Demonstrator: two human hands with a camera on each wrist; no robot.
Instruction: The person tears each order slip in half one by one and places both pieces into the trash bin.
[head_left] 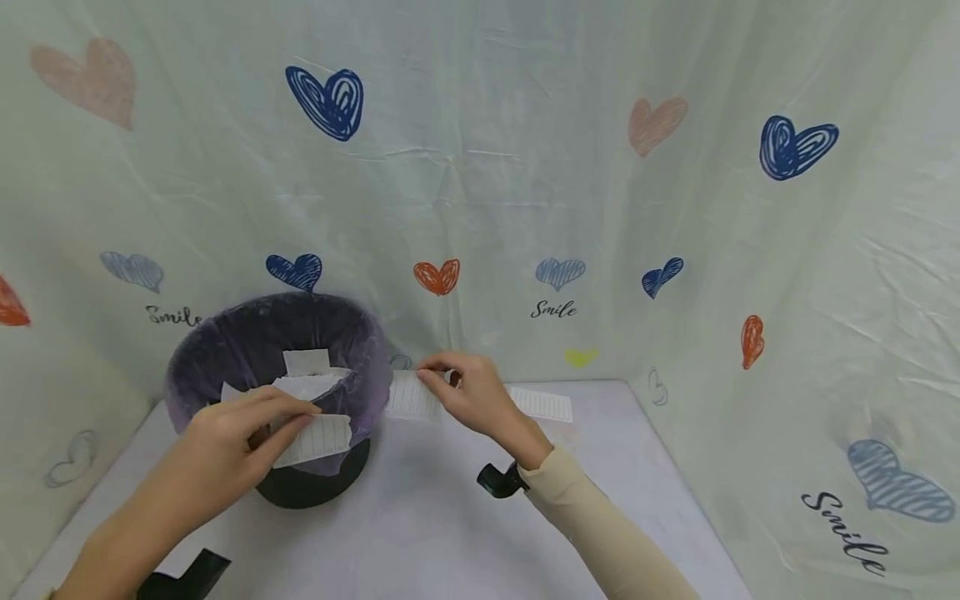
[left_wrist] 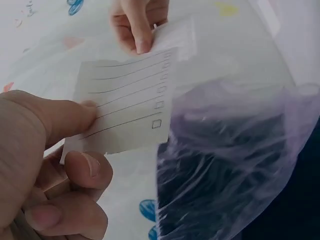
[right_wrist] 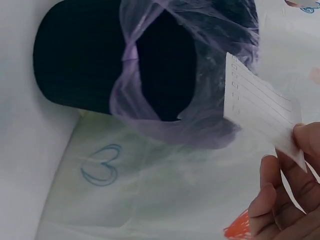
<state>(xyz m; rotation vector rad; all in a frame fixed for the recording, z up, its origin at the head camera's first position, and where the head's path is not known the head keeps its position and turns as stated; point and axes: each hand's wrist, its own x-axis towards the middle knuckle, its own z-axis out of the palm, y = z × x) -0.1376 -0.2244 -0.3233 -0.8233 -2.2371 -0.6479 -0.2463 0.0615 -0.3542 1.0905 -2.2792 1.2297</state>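
**Binning seems in hand**

The left hand (head_left: 225,442) pinches a ruled paper slip (left_wrist: 127,100) in nearly closed fingers (left_wrist: 90,172); the right hand (head_left: 476,400) likewise pinches a second slip (right_wrist: 260,102). The bin (head_left: 300,492) with its purple bag (head_left: 367,367) stands just beyond the left fingers. Next probably calls for letting go over it. "Smile" (head_left: 553,309) reads on the curtain (head_left: 480,192) beyond; no brand is readable.

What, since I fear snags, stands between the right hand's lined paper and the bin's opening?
Only the purple bin liner's rim, just left of the lined paper in the head view; nothing else shows.
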